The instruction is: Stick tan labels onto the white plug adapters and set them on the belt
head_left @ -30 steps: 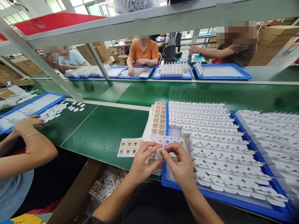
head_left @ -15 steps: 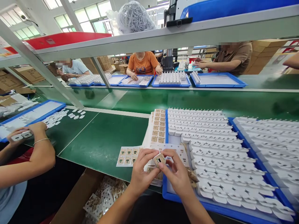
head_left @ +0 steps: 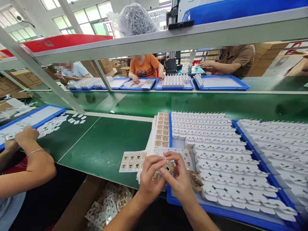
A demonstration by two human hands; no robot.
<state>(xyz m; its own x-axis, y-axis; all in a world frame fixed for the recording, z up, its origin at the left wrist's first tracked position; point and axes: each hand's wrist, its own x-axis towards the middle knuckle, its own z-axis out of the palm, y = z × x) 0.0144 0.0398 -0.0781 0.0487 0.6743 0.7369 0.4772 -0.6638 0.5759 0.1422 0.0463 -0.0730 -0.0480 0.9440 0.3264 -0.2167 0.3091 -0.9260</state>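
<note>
In front of me, both hands hold a small plastic housing (head_left: pixel 168 166) with a tan adhesive sticker on its face and a dark rectangular slot in it. My left hand (head_left: pixel 152 176) grips it from the left, fingertips at its upper edge. My right hand (head_left: pixel 180 178) closes round its right side, the thumb lying against the face. Under and behind the hands lie sticker sheets: a white sheet with tan cut-outs (head_left: pixel 132 158) at the left and a stack of tan sticker sheets (head_left: pixel 161 130). At my right, a blue tray (head_left: pixel 183 202) carries rows of white housings (head_left: pixel 216 160).
A second blue tray of white parts (head_left: pixel 276 141) stands farther right. At left, a co-worker's arm (head_left: pixel 33 163) reaches over loose white pieces (head_left: pixel 51 125). A shelf beam (head_left: pixel 139 41) crosses overhead. Below the bench edge is a carton of waste sheets (head_left: pixel 108 202).
The housing has turned slightly in my fingers, and my fingertips have closed further over its upper edge. The co-worker's hands at left have moved up and away toward the tray.
</note>
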